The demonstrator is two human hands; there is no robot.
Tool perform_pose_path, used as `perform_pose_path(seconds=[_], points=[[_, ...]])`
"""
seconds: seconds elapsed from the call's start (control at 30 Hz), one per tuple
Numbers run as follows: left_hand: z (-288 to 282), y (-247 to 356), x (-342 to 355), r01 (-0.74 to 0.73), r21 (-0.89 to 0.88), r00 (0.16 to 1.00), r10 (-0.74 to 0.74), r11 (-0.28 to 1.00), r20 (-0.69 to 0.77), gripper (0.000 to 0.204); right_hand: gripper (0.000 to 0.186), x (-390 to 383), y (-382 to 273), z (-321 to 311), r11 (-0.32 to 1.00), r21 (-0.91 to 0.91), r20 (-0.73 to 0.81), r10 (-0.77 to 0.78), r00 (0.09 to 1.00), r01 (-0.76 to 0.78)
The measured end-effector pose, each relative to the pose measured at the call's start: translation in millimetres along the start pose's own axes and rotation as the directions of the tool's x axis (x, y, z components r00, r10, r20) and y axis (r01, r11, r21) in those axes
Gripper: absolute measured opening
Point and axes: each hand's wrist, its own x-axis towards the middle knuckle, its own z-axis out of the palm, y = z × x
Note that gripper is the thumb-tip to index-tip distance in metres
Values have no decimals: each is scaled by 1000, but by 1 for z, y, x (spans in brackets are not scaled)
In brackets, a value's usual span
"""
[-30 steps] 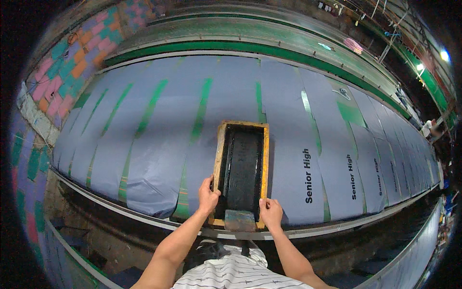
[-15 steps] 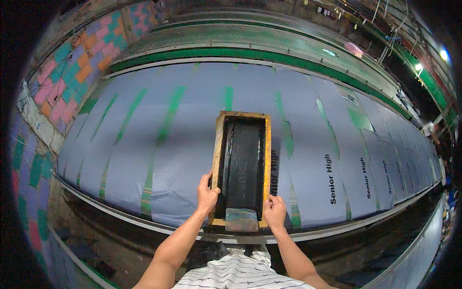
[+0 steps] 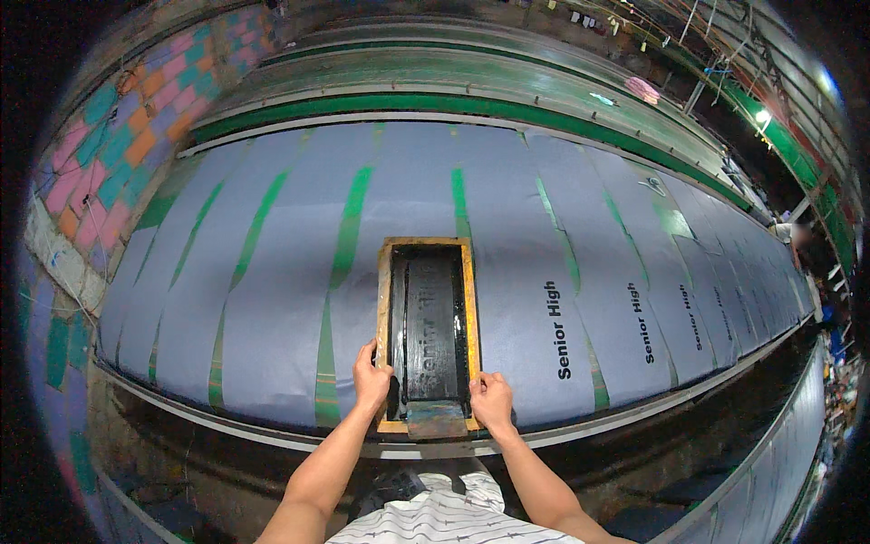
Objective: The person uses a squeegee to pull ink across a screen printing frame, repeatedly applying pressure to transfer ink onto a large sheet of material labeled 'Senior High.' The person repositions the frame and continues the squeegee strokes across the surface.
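Observation:
A yellow-edged wooden screen printing frame (image 3: 471,317) rests on the grey-lilac fabric, its long sides running away from me. Inside it the mesh (image 3: 433,317) is dark with wet black ink, and faint lettering shows through. My left hand (image 3: 372,376) grips the frame's left side near the close end. On the opposite side my right hand (image 3: 491,401) pinches the rim, fingers closed. Between my hands, a worn greyish flat piece (image 3: 436,420) lies across the near end of the frame; its kind I cannot tell.
Grey-lilac fabric pieces (image 3: 272,335) cover the long green table, with green strips showing between them. Black lettering (image 3: 559,330) marks several pieces on the right. More long tables (image 3: 435,68) stand beyond. A painted block wall (image 3: 136,136) rises at the left.
The frame has shifted left across the fabric, with both my hands still on it. It now sits flatter, and the print that it partly covered shows fully to its right.

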Motion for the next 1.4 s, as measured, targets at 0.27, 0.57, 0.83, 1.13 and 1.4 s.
perform_pose_path(seconds=[0.27, 0.57, 0.83, 1.13, 1.4], points=[[0, -15, -4, -59, 56, 998, 59, 997, 3, 65, 28, -3, -1, -1, 999, -4, 43, 41, 998, -41], [6, -19, -7, -38, 55, 999, 38, 998, 2, 64, 28, -4, 18, 5, 1000, -16, 84, 24, 996, -23], [1, -18, -4, 5, 76, 999, -8, 997, 34, 66, 27, -2, 20, 6, 1000, 24, 91, 17, 996, -19], [5, -23, -3, -30, 98, 1000, 29, 995, 11, 65, 30, -2, 15, 2, 999, -8, 94, 44, 995, -43], [1, -17, -4, 1, 180, 999, -7, 984, 36, 62, 48, -20, -19, -23, 938, 39, 58, -347, 936, 345]])
